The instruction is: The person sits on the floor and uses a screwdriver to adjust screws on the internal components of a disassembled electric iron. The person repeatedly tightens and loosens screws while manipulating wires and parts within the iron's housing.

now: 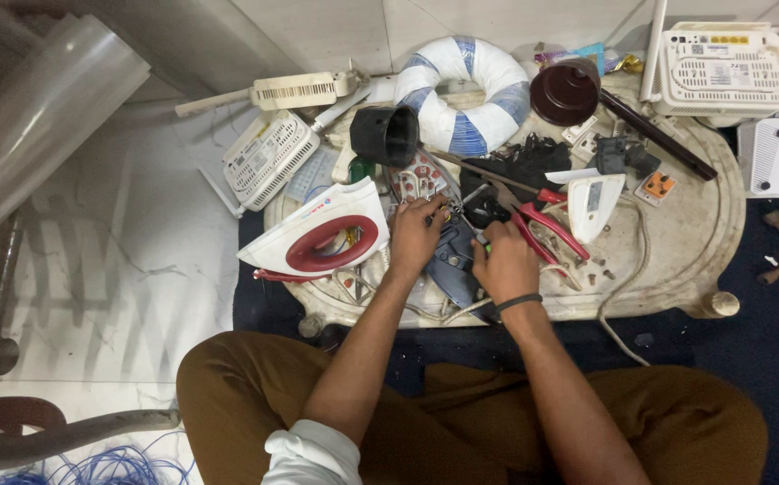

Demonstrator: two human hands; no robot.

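— On the low round table [695, 242], what are the hands at?

— Both are on a dark blue appliance part [454, 262] lying near the front edge of the table, between the wrists. The left hand [414, 235] has its fingers curled narrow on the part's upper end, pinching something small that I cannot make out. The right hand [504, 265] is closed around a thin tool with a green tip [484, 244], held against the part.

— What crowds them?

— Just left of the left hand lies a white iron with a red handle [322, 235]. Just right of the right hand lie red-handled pliers [546, 226], and beyond them a white plastic cover [594, 202]. Behind the hands stand a black cup [386, 135], a blue-and-white ring [472, 90] and a brown round lid [565, 90]. A white cord [627, 269] loops along the table's right side.

— And off the table?

— White routers: one [268, 157] at the left rim, another [726, 67] at the far right.
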